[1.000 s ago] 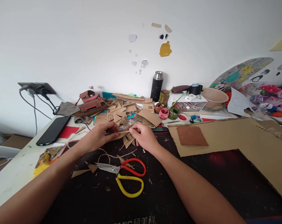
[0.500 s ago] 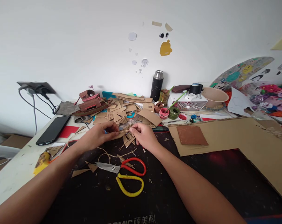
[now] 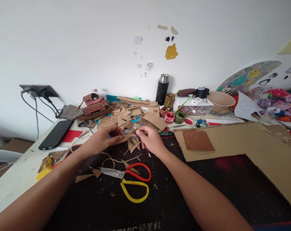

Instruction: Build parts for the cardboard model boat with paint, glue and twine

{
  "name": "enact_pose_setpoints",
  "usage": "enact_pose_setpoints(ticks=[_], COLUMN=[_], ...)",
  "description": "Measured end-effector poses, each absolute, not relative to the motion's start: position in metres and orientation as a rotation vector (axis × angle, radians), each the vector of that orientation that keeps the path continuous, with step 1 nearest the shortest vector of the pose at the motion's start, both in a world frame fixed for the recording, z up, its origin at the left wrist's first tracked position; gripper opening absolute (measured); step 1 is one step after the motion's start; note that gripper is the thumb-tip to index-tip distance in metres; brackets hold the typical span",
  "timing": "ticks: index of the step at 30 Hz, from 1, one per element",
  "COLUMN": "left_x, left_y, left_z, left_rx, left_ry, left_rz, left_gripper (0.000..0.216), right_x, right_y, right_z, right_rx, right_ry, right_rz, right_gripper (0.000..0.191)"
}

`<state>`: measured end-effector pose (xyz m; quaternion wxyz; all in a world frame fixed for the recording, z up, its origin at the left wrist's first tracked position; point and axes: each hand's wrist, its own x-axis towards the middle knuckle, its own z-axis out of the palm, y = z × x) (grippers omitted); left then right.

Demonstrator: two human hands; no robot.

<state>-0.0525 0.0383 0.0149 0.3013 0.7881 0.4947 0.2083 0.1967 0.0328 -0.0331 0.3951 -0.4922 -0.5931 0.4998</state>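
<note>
Head view, both hands are up at the far edge of the mat (image 3: 111, 208), right in front of the scraps (image 3: 122, 117). Left hand (image 3: 103, 138) has one end of a thin cardboard strip (image 3: 129, 136) pinched between thumb and fingers, and the right hand (image 3: 152, 140) is pinching the other end at its fingertips. So the strip runs between the two, pretty much level. Something like a pencil (image 3: 149, 154) pokes out under the right hand too; can't tell how firmly it's held, or if it's held at all.

What'd worry me: the strip looks skinny, so if the hands press toward each other, I'd bet on a crease. Uneven pull or twist could tear it, and a loose pinch could let it slip. Since it's the same tan as the scraps, dropping it there would make it a pain to find.

Then there's the scissors (image 3: 119, 174) lying on the mat, blades pointing toward the left forearm. Drop that arm carelessly and I could see it catching the tips. Loose twine (image 3: 133, 158) lies just beyond the blades, so dragging it might snag them. Behind the hands, the red pot (image 3: 169, 118) and green pot (image 3: 180, 118) look open; a wide reach that way could tip one over.
</note>
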Motion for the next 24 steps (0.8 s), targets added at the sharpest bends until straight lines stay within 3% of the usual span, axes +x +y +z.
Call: enact_pose_setpoints(ticks=[7, 15, 24], left_x=[-0.051, -0.052, -0.051], left_y=[0.038, 0.039, 0.036], left_z=[0.019, 0.023, 0.027], left_rx=[2.054, 2.036, 2.009], left_ry=[1.333, 1.348, 1.349], left_rz=[0.569, 0.561, 0.535], left_gripper=[0.046, 0.047, 0.049], right_x=[0.201, 0.199, 0.198], right_y=[0.032, 0.028, 0.027], right_z=[-0.028, -0.030, -0.030], right_rx=[-1.211, -1.231, -1.284], right_ry=[-1.555, -1.857, -1.921], right_rz=[1.230, 0.894, 0.842], right_gripper=[0.010, 0.009, 0.008])
